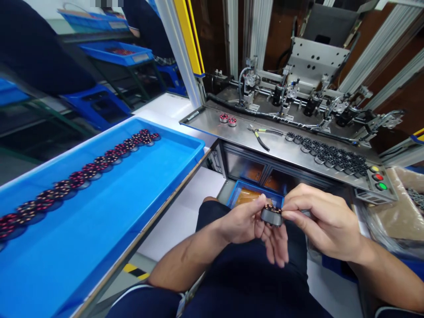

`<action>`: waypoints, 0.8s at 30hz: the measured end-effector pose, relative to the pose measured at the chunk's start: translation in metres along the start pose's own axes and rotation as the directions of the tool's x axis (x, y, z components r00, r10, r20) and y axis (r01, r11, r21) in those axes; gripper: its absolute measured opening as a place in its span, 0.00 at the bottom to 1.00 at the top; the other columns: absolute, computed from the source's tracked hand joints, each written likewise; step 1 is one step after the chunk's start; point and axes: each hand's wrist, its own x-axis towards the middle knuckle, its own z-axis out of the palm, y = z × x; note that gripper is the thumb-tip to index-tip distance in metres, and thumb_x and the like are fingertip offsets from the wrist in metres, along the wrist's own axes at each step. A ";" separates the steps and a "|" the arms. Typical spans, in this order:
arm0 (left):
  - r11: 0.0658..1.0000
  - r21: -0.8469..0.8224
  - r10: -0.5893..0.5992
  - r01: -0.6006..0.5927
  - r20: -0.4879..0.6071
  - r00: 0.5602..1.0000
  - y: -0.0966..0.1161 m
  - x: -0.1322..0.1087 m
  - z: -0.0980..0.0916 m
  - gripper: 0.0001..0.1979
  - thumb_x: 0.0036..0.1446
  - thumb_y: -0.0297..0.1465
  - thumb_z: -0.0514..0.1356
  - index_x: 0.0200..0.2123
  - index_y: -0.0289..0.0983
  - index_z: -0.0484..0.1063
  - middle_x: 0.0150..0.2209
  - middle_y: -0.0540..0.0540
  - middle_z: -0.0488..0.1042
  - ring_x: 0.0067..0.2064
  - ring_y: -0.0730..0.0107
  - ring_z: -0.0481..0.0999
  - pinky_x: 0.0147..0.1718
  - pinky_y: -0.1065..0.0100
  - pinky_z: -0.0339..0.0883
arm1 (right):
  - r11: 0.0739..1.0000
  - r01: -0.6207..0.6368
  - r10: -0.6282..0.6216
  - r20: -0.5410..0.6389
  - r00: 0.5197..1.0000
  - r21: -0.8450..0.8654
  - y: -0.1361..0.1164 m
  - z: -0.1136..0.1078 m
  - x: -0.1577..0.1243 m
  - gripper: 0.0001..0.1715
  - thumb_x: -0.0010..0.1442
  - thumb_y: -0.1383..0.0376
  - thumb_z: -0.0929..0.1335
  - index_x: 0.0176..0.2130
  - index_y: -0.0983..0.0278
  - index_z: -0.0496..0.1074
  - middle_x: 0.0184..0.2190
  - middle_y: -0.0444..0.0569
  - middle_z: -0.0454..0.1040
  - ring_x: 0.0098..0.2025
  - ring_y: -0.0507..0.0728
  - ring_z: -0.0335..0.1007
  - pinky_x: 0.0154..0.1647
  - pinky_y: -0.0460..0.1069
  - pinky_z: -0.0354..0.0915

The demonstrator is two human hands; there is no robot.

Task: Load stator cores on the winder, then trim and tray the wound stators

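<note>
A small motor stator [272,216], a dark grey ring with copper windings on top, is held above my lap. My left hand [251,223] grips it between thumb and fingers, with the other fingers extended below. From the right, my right hand [323,221] pinches at the stator's edge with thumb and forefinger; a fine wire end seems to rise there, too small to be sure. On the metal bench [212,119] beyond lie two red-wound stators [228,119], cutting pliers [263,134] with dark and yellow handles, and several dark stators [331,154].
At left, a large blue tray [109,221] carries a row of wound stators [89,172]. Behind the bench stands a machine [288,88] with several fixtures. A button box [377,181] and a plastic-lined box [404,212] are at right. Two people [36,53] sit at upper left.
</note>
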 end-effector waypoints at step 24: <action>0.951 0.156 0.294 -0.267 -0.191 0.937 0.009 -0.005 0.015 0.17 0.56 0.33 0.70 0.48 0.40 0.72 0.44 0.45 0.79 0.36 0.65 0.84 0.30 0.71 0.77 | 0.981 -0.151 0.138 -0.109 0.984 -0.121 -0.012 -0.012 -0.006 0.09 0.64 0.71 0.70 0.32 0.61 0.76 0.26 0.45 0.78 0.26 0.51 0.74 0.27 0.45 0.71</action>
